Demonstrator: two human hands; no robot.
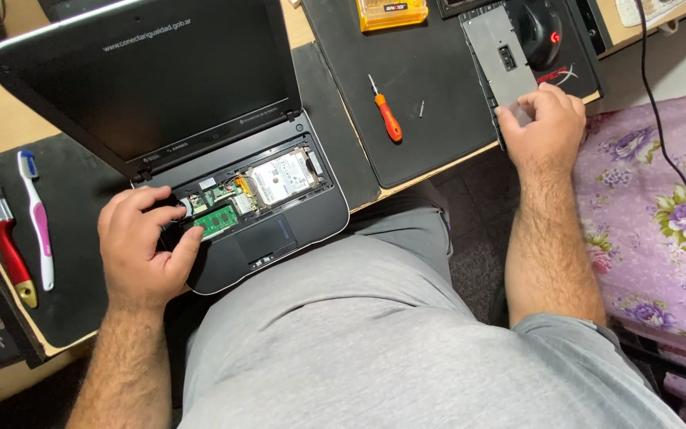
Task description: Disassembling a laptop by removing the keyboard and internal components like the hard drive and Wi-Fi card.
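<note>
Left hand [143, 242] pinches the green memory board [216, 222] in the opened black laptop [279, 230]. Right hand [545, 127] grips the removed grey keyboard panel [502, 56] at the desk's [422, 119] right edge. Dismantling step; lifting the board next needs care.

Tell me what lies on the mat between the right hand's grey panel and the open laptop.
An orange screwdriver and a small loose screw lie on the black mat between the grey panel, touched by the right hand, and the laptop.
</note>
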